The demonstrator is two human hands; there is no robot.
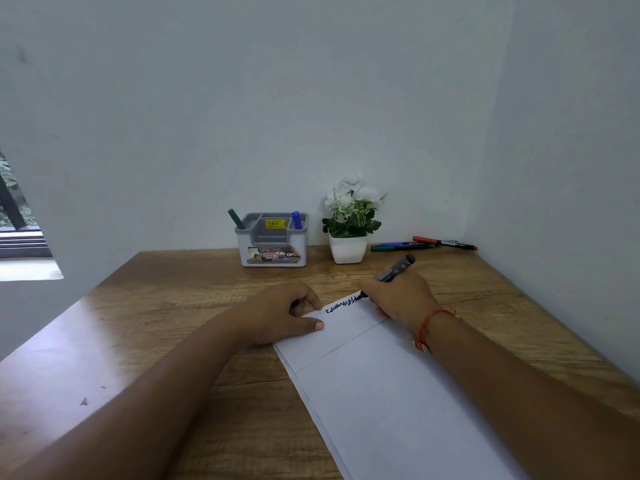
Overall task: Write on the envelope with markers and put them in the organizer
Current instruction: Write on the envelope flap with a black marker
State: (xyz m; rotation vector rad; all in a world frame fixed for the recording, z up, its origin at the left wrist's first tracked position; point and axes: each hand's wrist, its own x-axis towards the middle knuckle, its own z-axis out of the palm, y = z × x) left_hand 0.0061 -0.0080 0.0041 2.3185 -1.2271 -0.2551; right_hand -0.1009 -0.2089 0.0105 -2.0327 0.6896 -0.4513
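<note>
**Thin envelope pinned flat, black marker at the end of its line**

The white envelope (381, 375) lies flat on the tabletop (173, 306), running from the near edge away toward the wall. It looks light, thin and likely to slide or crease, so it is better steadied by pressing close to the writing than by lifting it. At the envelope's far-left corner the left hand (280, 313) does this: the thumb lies straight on the paper and the fingers (311, 297) are loosely curled at the edge, with no pinch that I can see. At the envelope's far edge the right hand (401, 299) has its fingers clamped low on the black marker (396, 268), a stiff, light barrel, at the end of 1 black line of writing (343, 304). Beyond the envelope stands the organizer (273, 251), holding 1 green marker (236, 219) and 1 blue marker (296, 220). Beyond the envelope's far-right side, 3 loose markers (424, 240) lie past a flower pot (348, 249). The nib is hidden by the hand, the writing is illegible, and the envelope's near end is cut off by the frame
</note>
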